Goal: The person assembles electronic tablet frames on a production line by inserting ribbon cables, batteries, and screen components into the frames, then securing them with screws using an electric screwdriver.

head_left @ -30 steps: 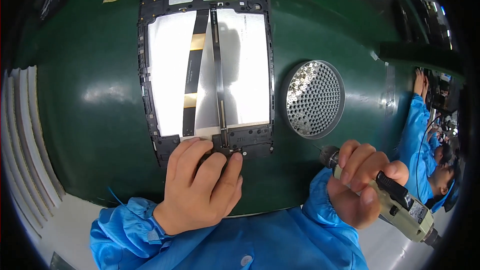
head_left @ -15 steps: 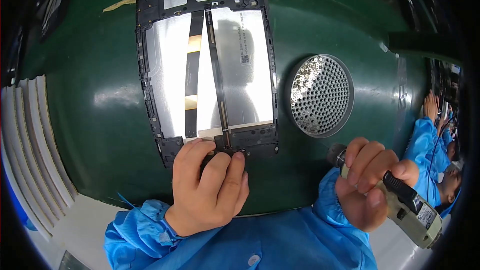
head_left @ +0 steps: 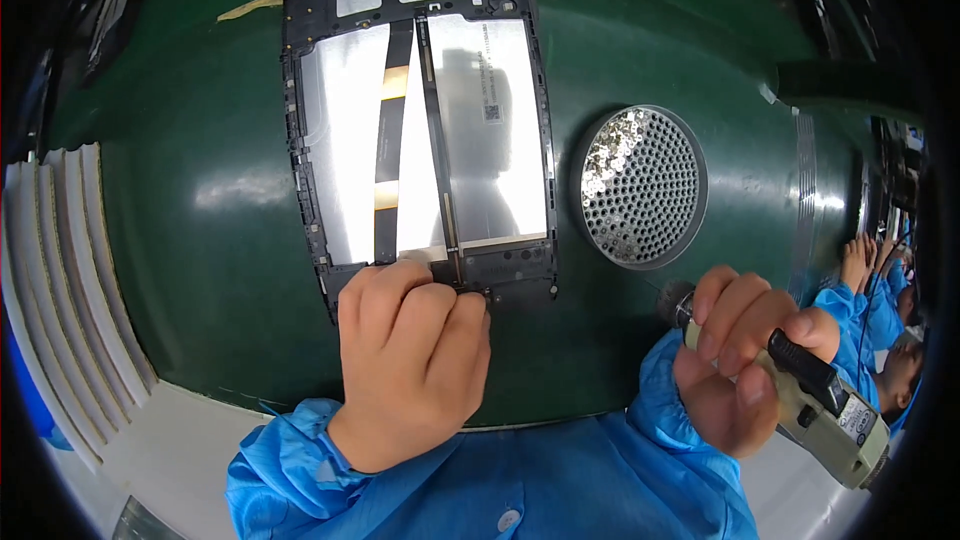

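Note:
An opened tablet (head_left: 500, 140) lies on the green table, its bright metal back plate showing inside a black frame. Two dark flat cables (head_left: 388, 130) run down its length. My left hand (head_left: 415, 370) rests at the tablet's near edge, fingers curled and closed. Its fingertips, and anything pinched in them, are hidden. In my right hand (head_left: 735, 360) is a pale green electric screwdriver (head_left: 820, 410) with a black lever, its metal nose pointing left over the table. The screwdriver's tip is hard to make out and stands apart from the tablet.
Right of the tablet sits a round grey tray (head_left: 650, 210) full of holes, small shiny screws heaped at its upper left. White foam sheets (head_left: 75, 280) stand at far left. A yellowish strip (head_left: 250, 7) lies beyond. Another person's hands (head_left: 858, 258) work at far right.
My left hand's fingers have curled in more tightly at the tablet's near edge, hiding their tips. My right hand keeps hold of the screwdriver, almost unmoved. The view has shifted slightly.

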The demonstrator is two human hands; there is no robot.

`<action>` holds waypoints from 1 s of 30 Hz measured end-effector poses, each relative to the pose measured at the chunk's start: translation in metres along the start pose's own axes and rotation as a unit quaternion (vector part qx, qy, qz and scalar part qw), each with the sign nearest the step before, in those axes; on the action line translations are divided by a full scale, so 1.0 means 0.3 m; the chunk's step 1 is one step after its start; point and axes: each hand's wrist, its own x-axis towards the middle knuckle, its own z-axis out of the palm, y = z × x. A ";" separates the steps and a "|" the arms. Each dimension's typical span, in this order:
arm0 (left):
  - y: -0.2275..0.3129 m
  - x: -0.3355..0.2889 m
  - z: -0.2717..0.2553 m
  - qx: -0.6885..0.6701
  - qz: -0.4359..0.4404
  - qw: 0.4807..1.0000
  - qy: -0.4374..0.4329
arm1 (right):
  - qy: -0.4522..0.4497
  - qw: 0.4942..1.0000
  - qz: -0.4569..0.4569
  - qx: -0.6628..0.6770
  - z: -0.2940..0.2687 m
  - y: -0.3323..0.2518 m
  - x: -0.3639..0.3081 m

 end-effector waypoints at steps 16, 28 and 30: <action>-0.106 -0.099 -0.105 0.095 -0.016 0.995 -0.012 | 0.110 0.994 -0.002 0.009 -0.021 -0.009 -0.001; -0.357 -0.021 -0.300 0.139 -0.059 0.988 0.026 | 0.124 0.992 -0.028 0.027 -0.057 -0.001 -0.004; -0.334 -0.076 -0.282 0.178 -0.062 0.981 0.043 | 0.146 0.989 -0.021 0.006 -0.070 -0.005 -0.010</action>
